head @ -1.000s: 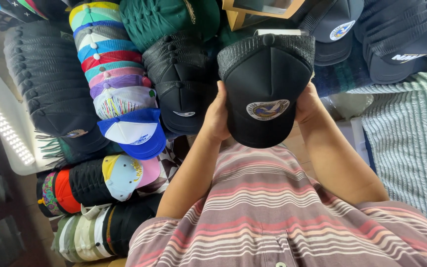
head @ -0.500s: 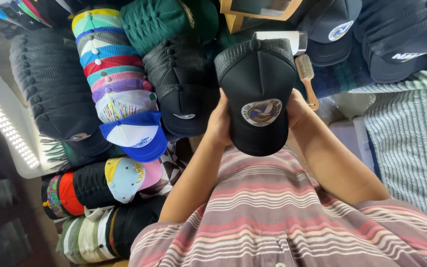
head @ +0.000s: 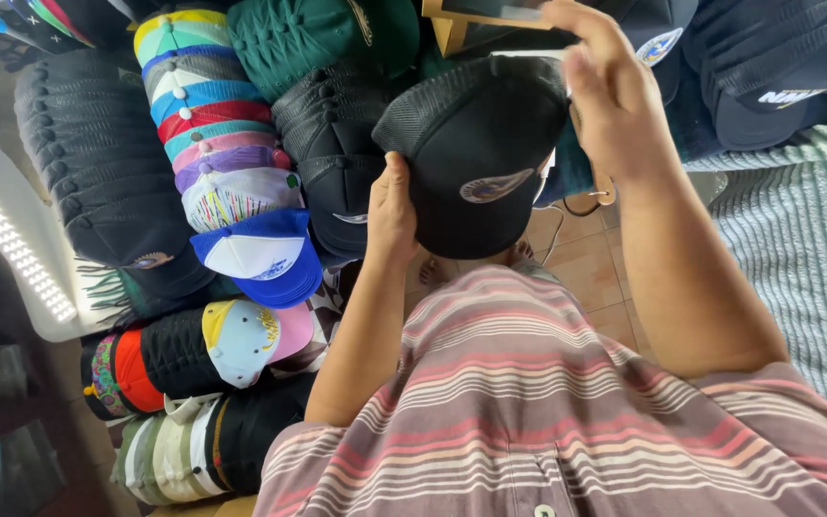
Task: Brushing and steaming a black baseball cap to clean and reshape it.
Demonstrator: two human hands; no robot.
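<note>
Tan floor tiles [head: 593, 257] are showing beneath a surface crowded with stacked caps: a multicoloured stack [head: 212, 124] at its left edge, a ribbed pale-green cloth [head: 787, 239] at the right. The left hand [head: 390, 213] is grasping a black cap [head: 476, 144] bearing a round patch. The right hand [head: 605, 91] is lifting off it, seemingly unclenched, though blurred.

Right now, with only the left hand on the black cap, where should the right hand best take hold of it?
Probably the free right edge of the black cap, where crown meets brim, coming in from the right. The left hand pinches the opposite edge, and the cap is tilted with its patch facing up, so that side lies open. The right hand is raised just beside it.
</note>
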